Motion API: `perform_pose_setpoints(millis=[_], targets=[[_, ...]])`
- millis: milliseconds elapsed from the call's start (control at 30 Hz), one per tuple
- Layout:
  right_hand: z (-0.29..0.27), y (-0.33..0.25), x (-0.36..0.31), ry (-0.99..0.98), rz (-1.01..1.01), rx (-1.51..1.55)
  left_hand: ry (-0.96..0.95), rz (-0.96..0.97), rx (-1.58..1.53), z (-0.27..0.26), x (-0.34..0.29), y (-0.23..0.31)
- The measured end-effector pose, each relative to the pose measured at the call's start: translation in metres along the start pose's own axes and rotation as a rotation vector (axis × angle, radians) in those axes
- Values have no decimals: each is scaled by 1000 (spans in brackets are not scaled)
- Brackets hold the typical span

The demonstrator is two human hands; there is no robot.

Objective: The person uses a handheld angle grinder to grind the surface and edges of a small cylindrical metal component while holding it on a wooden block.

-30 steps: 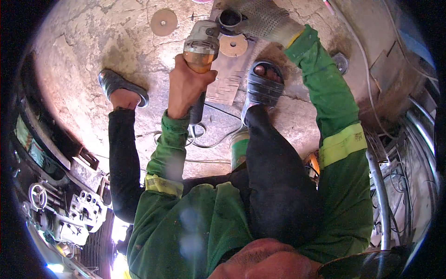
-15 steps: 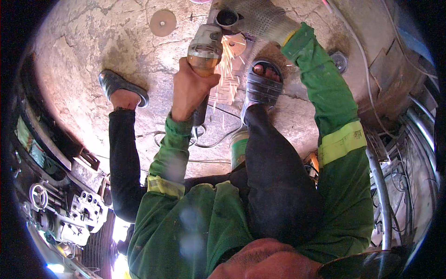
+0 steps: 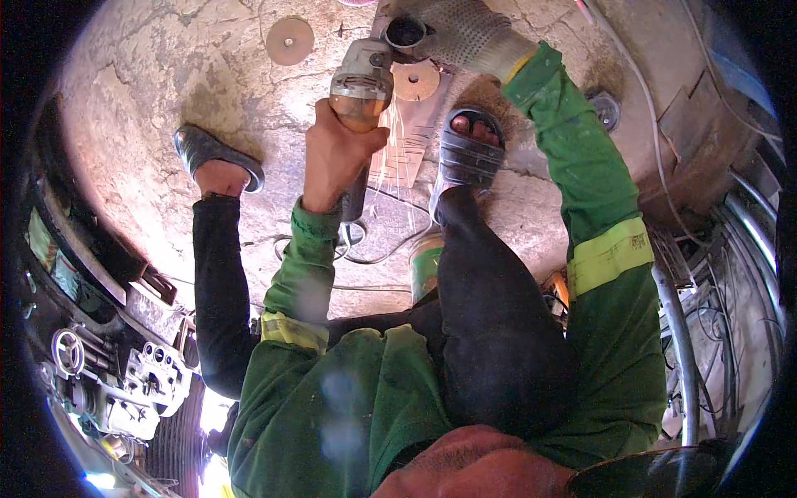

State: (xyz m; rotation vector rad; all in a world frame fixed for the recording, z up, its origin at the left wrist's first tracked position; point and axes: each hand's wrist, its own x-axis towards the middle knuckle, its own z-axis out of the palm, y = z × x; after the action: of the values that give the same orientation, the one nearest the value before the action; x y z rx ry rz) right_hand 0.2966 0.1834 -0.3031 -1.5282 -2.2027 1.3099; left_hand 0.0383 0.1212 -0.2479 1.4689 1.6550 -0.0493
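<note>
Black rubber comes first: the left sandal (image 3: 217, 158) stands on the concrete floor (image 3: 141, 124), and cracked concrete shows between it and the working hand. Farther up, a brown disc (image 3: 290, 41) lies flat.

Next is the left grip (image 3: 336, 153), ungloved, closed round the body of the grinder (image 3: 363, 70) with the thumb on its right side. The tool should feel stiff, fairly heavy and inclined to kick; the amber middle looks the sound place to hold, behind the grey head. Its cutting disc is hidden. A cord (image 3: 363, 262) curls beneath the handle and could drag.

A metal plate (image 3: 398, 170) runs up the middle, with faint sparks (image 3: 400, 137) streaking over it. At its upper part, just right of the grinder's head, sits a short pipe (image 3: 409, 51), open end up. I judge it hard, rigid, apt to turn and to get hot; its right wall, away from the head, seems the safer hold. A tan disc (image 3: 415, 80) lies below it.

The right grip (image 3: 471, 37), gloved, rests against that right wall; its fingertips are unclear, so I cannot tell how far it closes. Under its sleeve the right sandal (image 3: 473, 153) stands near the plate's right edge, leaving little room there. A wheel (image 3: 606, 111) and a hose (image 3: 650, 91) lie farther right.
</note>
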Motion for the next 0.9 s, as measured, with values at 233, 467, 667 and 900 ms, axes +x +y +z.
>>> perform_pose_setpoints(millis=[233, 467, 667, 900], targets=[[-11, -17, -7, 111, 29, 137, -2, -23, -8, -4, 0, 3], [-10, -16, -5, 110, -21, 167, -57, -14, -26, 5, -12, -2], [-13, -19, -8, 107, -34, 208, 17, -13, 32, -2, 0, -1], [5, -7, -1, 171, -90, 110, -93, -77, -11, 3, -14, 3]])
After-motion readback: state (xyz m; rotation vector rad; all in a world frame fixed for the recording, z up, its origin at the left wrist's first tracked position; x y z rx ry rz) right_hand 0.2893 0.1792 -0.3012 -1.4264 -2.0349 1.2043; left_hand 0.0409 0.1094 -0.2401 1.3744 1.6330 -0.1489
